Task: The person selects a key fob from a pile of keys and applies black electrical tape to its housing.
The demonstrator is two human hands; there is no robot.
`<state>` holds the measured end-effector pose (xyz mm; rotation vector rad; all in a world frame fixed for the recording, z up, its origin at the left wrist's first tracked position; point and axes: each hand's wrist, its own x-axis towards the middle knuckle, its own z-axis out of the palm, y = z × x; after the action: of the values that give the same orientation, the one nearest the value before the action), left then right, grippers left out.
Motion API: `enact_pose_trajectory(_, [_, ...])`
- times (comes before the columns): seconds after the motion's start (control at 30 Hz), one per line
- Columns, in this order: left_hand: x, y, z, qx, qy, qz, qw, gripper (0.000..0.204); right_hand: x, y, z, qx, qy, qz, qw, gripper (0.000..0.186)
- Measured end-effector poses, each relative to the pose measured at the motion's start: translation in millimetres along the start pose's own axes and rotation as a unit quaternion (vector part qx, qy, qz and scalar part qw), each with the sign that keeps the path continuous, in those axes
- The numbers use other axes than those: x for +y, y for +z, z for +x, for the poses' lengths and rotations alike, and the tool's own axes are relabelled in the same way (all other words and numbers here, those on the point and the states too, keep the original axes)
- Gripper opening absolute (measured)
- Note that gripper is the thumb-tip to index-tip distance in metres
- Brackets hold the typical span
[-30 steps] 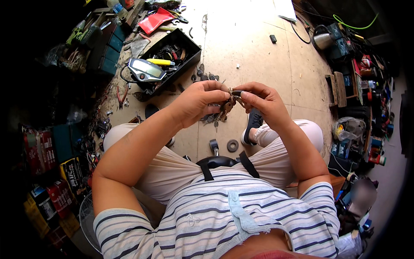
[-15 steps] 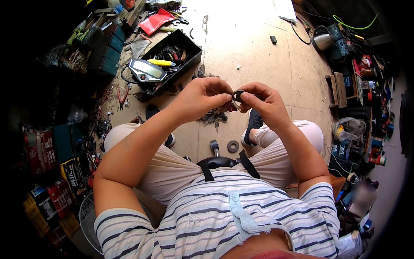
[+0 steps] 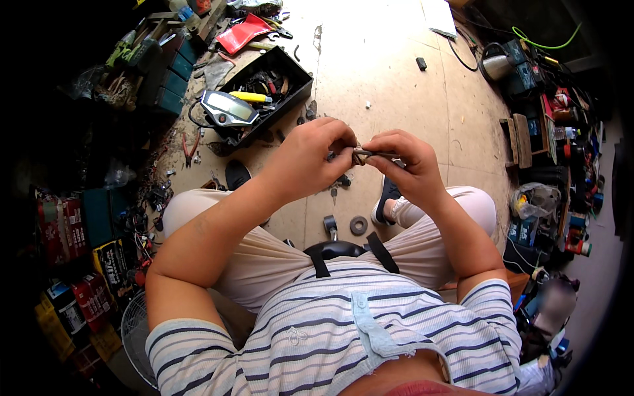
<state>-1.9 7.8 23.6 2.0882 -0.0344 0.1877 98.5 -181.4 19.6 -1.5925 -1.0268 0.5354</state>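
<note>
My left hand (image 3: 318, 150) and my right hand (image 3: 411, 158) are close together above the floor, in front of my knees. Between the right thumb and fingers is a black-headed key (image 3: 371, 153), seen edge-on. A small wire ring (image 3: 358, 159) shows at the near end of the key, by the left fingertips. Left thumb and forefinger pinch at that ring; exactly how they grip it is partly hidden. Beneath the hands lie small dark pieces, among them what looks like a key (image 3: 334, 192).
An open black toolbox (image 3: 290, 99) stands front left, a display unit (image 3: 228, 109) leaning on it. Red-handled pliers (image 3: 191, 148) lie left of it. A metal ring (image 3: 358, 226) sits between my feet. Parts and boxes crowd both sides; a kettle (image 3: 495, 65) is far right.
The key has turned from showing its flat face to edge-on. My right fingers have shifted their hold along it, and both hands stay nearly in place.
</note>
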Motion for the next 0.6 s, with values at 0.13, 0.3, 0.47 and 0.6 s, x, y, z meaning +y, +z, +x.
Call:
enact_pose_trajectory(0.13, [3.9, 2.2, -0.4, 0.064, -0.006, -0.041, 0.997, 0.010, -3.3, -1.0, 4.6, 0.024, -0.134, -0.155, 0.978, 0.028])
enact_pose_trajectory(0.3, [1.6, 11.2, -4.3, 0.076, -0.101, -0.179, 0.976, 0.011, -8.2, -7.3, 7.3, 0.002, -0.173, -0.225, 0.959, 0.026])
enact_pose_trajectory(0.47, [-0.1, 14.2, -5.1, 0.054, -0.109, -0.212, 0.970, 0.013, -10.3, -14.6, 5.4, -0.004, -0.218, -0.290, 0.932, 0.027])
enact_pose_trajectory(0.6, [3.6, 10.0, -1.5, 0.050, -0.012, -0.079, 0.996, 0.014, -9.0, -13.5, 1.6, 0.017, -0.245, -0.304, 0.920, 0.027])
